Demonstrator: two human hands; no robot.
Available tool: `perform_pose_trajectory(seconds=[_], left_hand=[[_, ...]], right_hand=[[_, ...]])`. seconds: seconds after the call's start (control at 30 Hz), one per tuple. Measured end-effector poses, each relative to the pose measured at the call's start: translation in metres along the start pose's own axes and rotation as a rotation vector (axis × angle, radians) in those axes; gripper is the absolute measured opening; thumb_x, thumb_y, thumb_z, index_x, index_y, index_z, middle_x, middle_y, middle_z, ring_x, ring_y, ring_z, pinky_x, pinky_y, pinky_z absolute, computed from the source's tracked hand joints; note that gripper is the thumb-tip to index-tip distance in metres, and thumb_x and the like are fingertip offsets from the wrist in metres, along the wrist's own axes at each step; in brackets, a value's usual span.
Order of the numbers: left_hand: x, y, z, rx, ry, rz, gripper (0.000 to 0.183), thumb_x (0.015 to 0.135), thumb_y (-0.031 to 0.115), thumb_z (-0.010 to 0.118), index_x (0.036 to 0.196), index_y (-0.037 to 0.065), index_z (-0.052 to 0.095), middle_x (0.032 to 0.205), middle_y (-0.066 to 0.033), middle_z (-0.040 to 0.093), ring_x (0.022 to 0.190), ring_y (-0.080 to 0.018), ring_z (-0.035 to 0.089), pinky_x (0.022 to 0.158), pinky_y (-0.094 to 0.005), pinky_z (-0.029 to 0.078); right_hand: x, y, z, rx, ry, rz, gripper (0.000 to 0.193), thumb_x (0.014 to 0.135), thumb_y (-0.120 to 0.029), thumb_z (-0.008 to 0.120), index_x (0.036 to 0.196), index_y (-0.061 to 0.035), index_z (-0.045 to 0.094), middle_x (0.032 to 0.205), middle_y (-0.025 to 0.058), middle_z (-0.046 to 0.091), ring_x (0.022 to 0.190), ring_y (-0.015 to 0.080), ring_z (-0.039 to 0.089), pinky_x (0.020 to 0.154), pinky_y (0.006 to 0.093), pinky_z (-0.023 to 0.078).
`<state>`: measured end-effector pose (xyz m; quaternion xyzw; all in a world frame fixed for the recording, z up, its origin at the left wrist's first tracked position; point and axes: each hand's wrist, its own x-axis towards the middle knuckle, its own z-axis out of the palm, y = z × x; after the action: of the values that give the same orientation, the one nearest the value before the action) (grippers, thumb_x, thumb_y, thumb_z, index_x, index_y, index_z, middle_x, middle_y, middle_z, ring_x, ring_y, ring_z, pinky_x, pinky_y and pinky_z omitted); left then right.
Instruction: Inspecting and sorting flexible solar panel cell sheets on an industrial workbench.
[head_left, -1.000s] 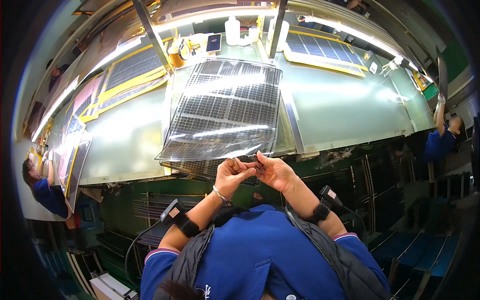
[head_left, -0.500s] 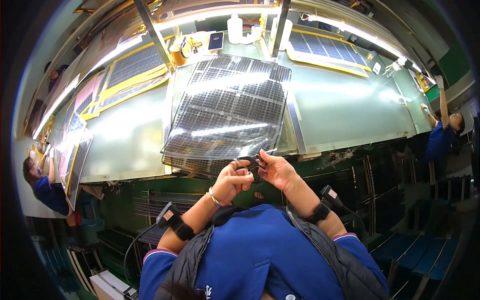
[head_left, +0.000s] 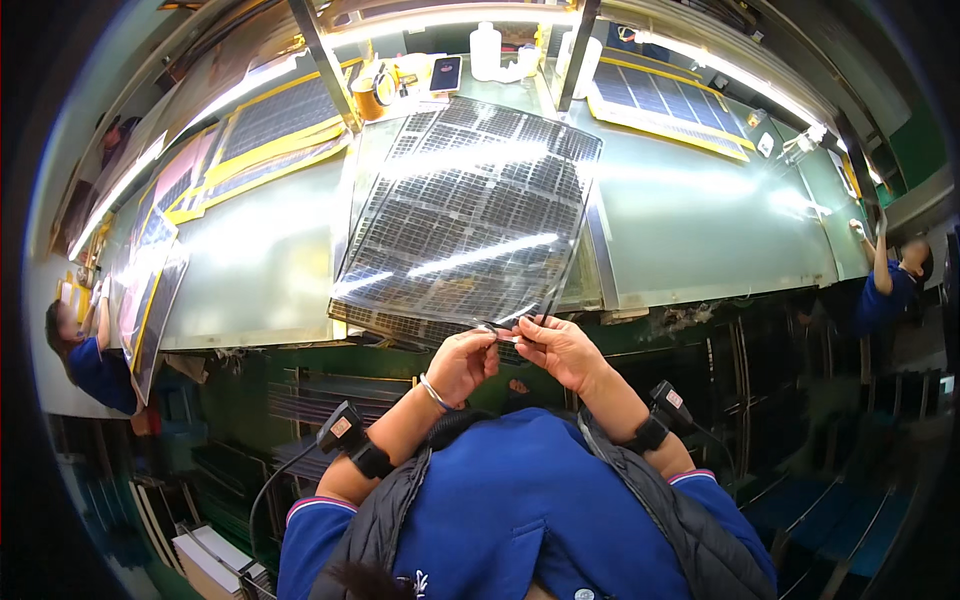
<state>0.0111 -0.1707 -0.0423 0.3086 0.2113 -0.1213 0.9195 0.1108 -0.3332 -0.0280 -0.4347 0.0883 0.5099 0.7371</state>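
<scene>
A large glossy sheet with a dark grid pattern (head_left: pixel 470 215), like a solar panel, lies at a slant in front of me, its near edge jutting over the table's front. At that near edge both hands meet, closed in a pinch. My left hand (head_left: pixel 466 364) grips the left end of a thin dark strip (head_left: pixel 503 328). The fingers of my right hand (head_left: pixel 560 350) pinch the same strip close by. Whether this strip is joined to the sheet, I cannot tell. A second gridded sheet shows underneath, at the lower left.
Yellow-edged gridded panels (head_left: pixel 670 100) lie at the back right, and more (head_left: pixel 280 130) at the back left. A roll of tape (head_left: pixel 372 92), a phone-like device (head_left: pixel 446 74) and a white bottle (head_left: pixel 486 52) stand behind. Co-workers are at both sides. Dark racks are below the table (head_left: pixel 700 250).
My fingers have drawn closer together on the strip; the left fingers, raised and bent before, now pinch. The view has shifted slightly, and the sheet appears a little further right.
</scene>
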Motion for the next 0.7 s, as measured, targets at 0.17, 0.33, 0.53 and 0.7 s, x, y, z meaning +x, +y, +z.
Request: perform_pose_trajectory(seconds=[0.17, 0.33, 0.53, 0.7], left_hand=[[0.005, -0.017, -0.039, -0.376, -0.073, 0.076, 0.002, 0.085, 0.011, 0.054, 0.085, 0.011, 0.052, 0.078, -0.0044, 0.054, 0.079, -0.017, 0.056, 0.071, -0.034, 0.048], [-0.005, 0.006, -0.008, -0.409, 0.16, 0.115, 0.013, 0.086, -0.001, 0.043, 0.097, 0.005, 0.047, 0.094, -0.0204, 0.057, 0.1, -0.0372, 0.055, 0.084, -0.049, 0.048], [-0.021, 0.047, -0.074, -0.344, 0.542, 0.31, 0.013, 0.085, -0.002, 0.04, 0.091, 0.01, 0.041, 0.094, -0.019, 0.06, 0.084, -0.0329, 0.063, 0.059, -0.0398, 0.056], [-0.029, 0.079, -0.155, -0.284, 0.621, 0.419, 0.009, 0.085, 0.002, 0.043, 0.087, 0.01, 0.04, 0.078, -0.0136, 0.058, 0.056, -0.0249, 0.059, 0.046, -0.04, 0.054]], right_hand=[[-0.001, -0.001, -0.001, 0.161, -0.014, 0.08, 0.008, 0.086, -0.012, 0.055, 0.088, -0.0047, 0.053, 0.079, 0.0019, 0.056, 0.066, 0.0087, 0.055, 0.062, 0.017, 0.048], [-0.008, 0.003, -0.019, 0.01, -0.041, 0.229, 0.009, 0.086, -0.013, 0.055, 0.084, -0.0041, 0.055, 0.078, 0.0018, 0.057, 0.064, 0.0077, 0.055, 0.057, 0.0174, 0.048], [-0.017, 0.001, -0.008, -0.281, -0.11, 0.201, 0.014, 0.083, -0.014, 0.059, 0.083, -0.0006, 0.054, 0.075, 0.0054, 0.055, 0.063, 0.0111, 0.053, 0.056, 0.0223, 0.044], [-0.022, 0.002, -0.006, -0.455, -0.085, 0.195, 0.013, 0.083, -0.01, 0.058, 0.077, 0.0006, 0.054, 0.07, 0.0066, 0.054, 0.06, 0.0136, 0.052, 0.053, 0.0241, 0.043]])
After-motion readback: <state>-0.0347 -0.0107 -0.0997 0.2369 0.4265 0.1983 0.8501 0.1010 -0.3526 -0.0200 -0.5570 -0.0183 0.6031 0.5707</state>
